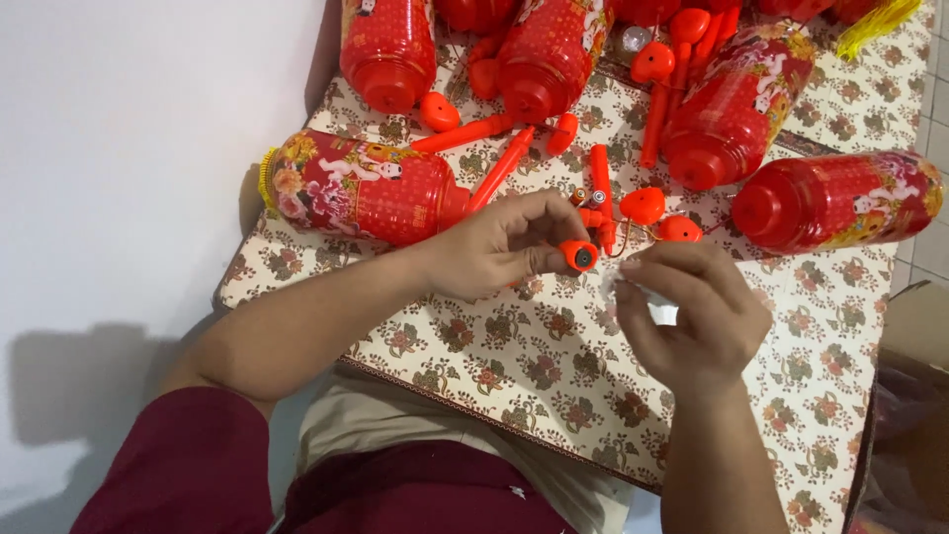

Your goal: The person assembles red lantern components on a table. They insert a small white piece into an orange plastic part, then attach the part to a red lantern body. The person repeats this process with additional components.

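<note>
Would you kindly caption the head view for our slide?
Left hand holds an orange cap; right hand pinches something white, lanterns around.

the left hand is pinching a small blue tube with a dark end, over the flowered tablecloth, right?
Not quite: the tube in the left hand is orange-red, not blue. The head view shows it pinched in the fingertips, dark end facing the camera, over the flowered tablecloth.

Orange tube (578, 256) in left hand (494, 245)
</note>
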